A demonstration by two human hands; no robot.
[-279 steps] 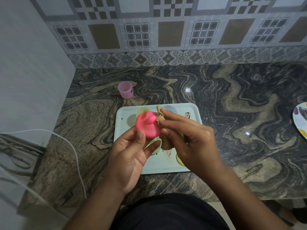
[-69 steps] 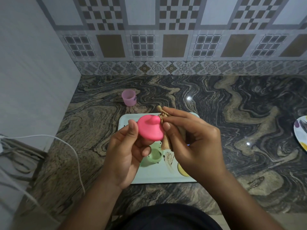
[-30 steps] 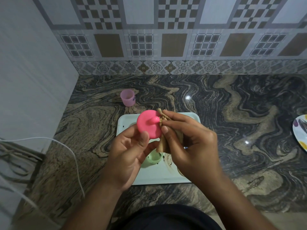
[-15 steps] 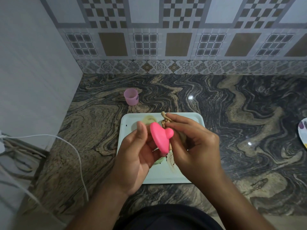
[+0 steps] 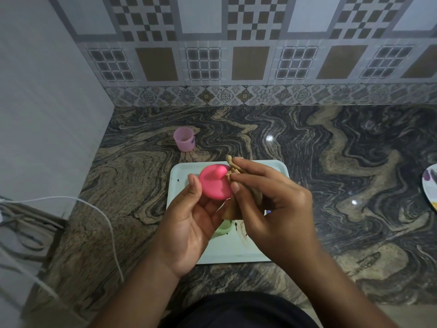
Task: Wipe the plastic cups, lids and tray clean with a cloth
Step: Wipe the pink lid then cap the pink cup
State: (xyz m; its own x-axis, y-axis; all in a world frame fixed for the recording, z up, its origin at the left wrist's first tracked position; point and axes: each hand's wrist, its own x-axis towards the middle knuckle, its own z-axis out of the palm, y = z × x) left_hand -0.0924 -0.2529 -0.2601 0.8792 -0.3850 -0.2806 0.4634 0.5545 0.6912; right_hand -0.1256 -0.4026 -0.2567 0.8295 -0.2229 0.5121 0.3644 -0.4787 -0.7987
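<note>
A white cable (image 5: 111, 230) loops over the counter (image 5: 343, 166) at my near left. My hands hang over the pale tray (image 5: 227, 253) and hide most of it. A green cup (image 5: 224, 228) peeks out below my left hand (image 5: 189, 223), which holds the pink lid (image 5: 214, 185) at its rim. My right hand (image 5: 272, 209) pinches a tan cloth (image 5: 233, 168) against the lid's right edge. Farther back stands a purple cup (image 5: 184, 139), and a plate (image 5: 430, 185) lies far right.

Left hand (image 5: 189, 230) and right hand (image 5: 279, 209) bare; forearms bare. Plain black garment (image 5: 236, 311) at bottom centre of frame.
</note>
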